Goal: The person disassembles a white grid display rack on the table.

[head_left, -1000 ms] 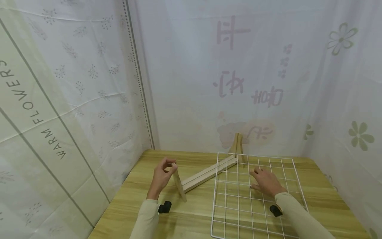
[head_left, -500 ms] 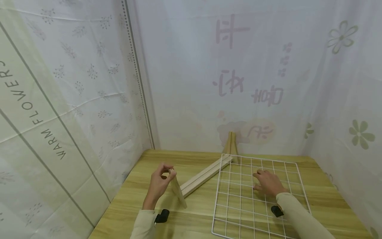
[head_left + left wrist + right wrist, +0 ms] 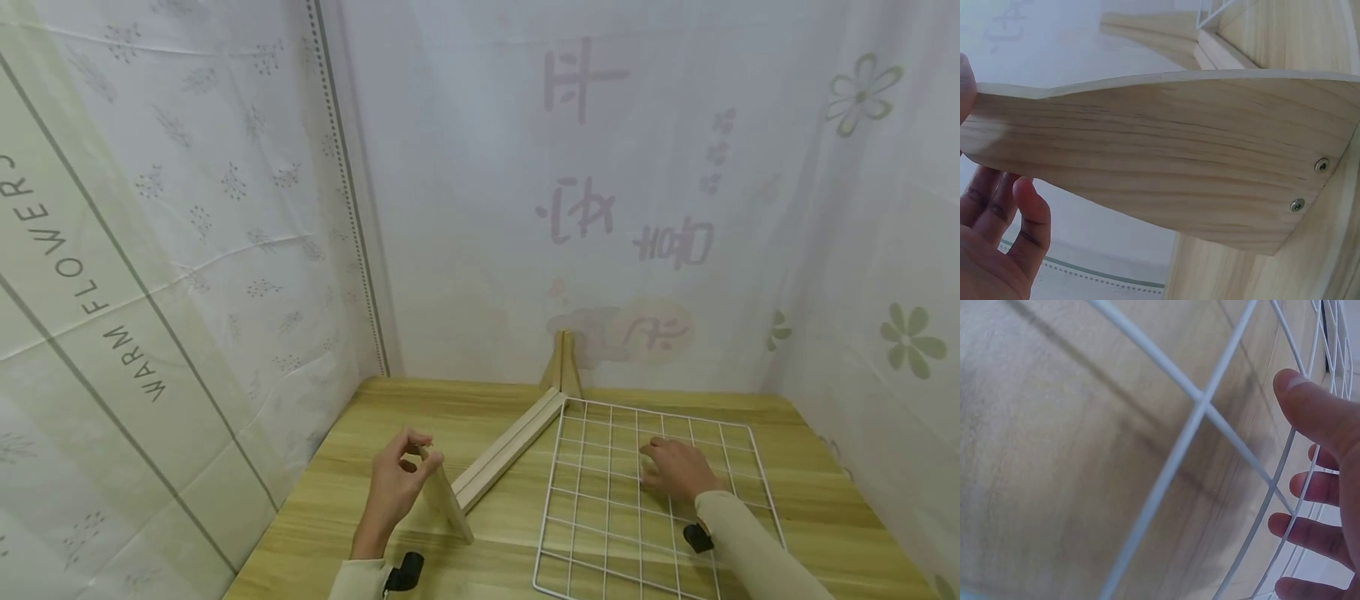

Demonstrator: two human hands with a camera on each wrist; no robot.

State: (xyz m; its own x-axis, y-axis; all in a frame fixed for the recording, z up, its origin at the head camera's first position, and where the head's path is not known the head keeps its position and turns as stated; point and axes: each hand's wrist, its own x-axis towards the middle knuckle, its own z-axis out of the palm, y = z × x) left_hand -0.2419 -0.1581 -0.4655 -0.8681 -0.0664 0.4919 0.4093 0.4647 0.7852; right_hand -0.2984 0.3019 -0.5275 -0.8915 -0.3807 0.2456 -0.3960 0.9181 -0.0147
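Note:
My left hand [image 3: 397, 479] pinches the narrow top of a pale wooden end panel [image 3: 1160, 150], which stands on edge. Two screw heads show near its wide bottom in the left wrist view. From this panel a grooved wooden bar [image 3: 510, 450] runs back to a matching far end panel [image 3: 562, 367]. To the right, a white wire grid panel [image 3: 600, 500] lies just above or on the table; how much it is raised is hard to tell. My right hand [image 3: 678, 468] holds the grid by its wires. In the right wrist view, the thumb [image 3: 1310, 406] lies before a wire, the other fingers behind.
The wood-grain tabletop [image 3: 322, 500] carries both things. Patterned cloth curtains [image 3: 465, 167] hang behind and at both sides, close to the table's edges. The grid's far left corner sits right by the stand's far end.
The wooden stand has turned: its near end has come towards me with my left hand, and its far end has swung left. The grid and my right hand have shifted slightly right and nearer.

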